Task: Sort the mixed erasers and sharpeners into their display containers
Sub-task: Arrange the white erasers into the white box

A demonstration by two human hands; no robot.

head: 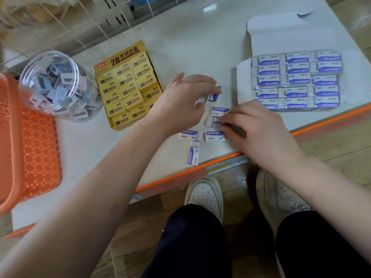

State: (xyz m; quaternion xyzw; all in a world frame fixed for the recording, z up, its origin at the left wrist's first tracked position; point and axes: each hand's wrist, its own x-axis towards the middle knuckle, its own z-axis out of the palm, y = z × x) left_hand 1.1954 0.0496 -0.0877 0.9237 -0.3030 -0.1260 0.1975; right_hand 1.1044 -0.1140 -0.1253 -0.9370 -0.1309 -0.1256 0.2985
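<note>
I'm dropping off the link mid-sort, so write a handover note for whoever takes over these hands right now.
Left hand: pinches blue-label erasers just above the table.
Right hand: fingertips touch a barcode-up eraser lying on the table; whether it grips is unclear.
Done, as things lie: sharpeners fill the clear jar; the yellow box is packed with 2B erasers; the white box holds rows of blue-label ones.
Left: four loose erasers near the front edge, plus those at the hands, probably belong in the white box.
</note>
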